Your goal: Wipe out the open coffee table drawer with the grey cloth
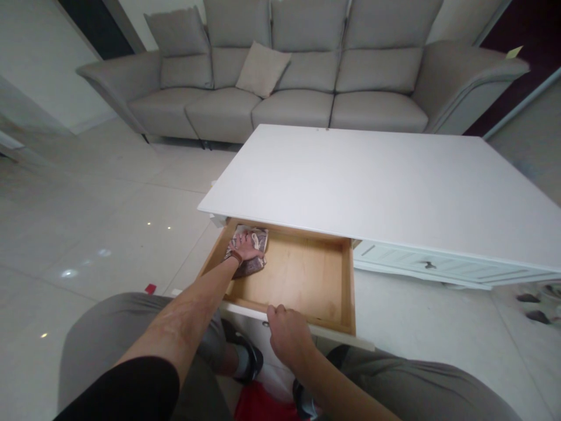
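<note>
A wooden drawer (307, 280) stands pulled out from under the left part of the white coffee table. In its left back corner lies a folded, patterned brown-and-white cloth (250, 266). My left hand (245, 247) presses flat on top of this cloth, fingers spread. My right hand (289, 333) is closed over the top edge of the drawer front, beside a small round knob (265, 323). Its thumb is mostly hidden from view.
The white coffee table (372, 181) spreads above the drawer, with a second, shut drawer (421, 263) to the right. Behind it stands a grey sofa (298, 108) with a beige cushion (263, 69). A red item (265, 403) lies on the floor between my feet.
</note>
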Available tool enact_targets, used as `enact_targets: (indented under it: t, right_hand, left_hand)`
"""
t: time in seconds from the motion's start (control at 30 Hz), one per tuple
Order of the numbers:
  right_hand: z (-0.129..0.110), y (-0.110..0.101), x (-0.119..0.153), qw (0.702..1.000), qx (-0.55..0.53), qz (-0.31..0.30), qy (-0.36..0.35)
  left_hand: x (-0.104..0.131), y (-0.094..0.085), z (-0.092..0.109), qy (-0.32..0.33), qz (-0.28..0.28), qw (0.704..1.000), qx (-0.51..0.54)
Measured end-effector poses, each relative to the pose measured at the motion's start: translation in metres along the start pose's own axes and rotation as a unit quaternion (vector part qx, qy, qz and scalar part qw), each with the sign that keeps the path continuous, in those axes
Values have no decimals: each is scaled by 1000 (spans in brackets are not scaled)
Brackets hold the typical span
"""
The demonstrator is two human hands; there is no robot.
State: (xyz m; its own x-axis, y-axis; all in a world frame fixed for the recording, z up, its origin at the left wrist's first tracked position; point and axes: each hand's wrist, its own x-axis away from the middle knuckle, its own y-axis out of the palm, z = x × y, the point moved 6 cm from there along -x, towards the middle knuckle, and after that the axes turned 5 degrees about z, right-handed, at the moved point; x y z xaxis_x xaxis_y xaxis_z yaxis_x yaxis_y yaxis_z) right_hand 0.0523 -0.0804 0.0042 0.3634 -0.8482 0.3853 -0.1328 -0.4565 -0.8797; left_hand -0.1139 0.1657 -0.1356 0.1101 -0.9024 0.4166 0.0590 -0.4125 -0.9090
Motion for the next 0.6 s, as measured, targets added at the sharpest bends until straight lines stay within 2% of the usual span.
enact_targets:
  t: [0.2, 0.33, 0.47, 0.6]
  right_hand:
    - [-3, 5, -1, 1000, 9, 22, -5]
    - [-7, 6, -1, 1000, 13, 20, 2]
    - [-9, 2, 1, 999, 19, 23, 15]
    - [-8, 6, 1, 999, 30, 24, 23]
  left_hand:
    - [-9, 2, 6, -26, 1, 1000, -3]
    - [-3, 7, 24, -24, -14, 1000, -15]
    - [15, 12, 67, 1, -16, 1000, -14]
    - [43, 22, 127, 58, -38, 997, -22]
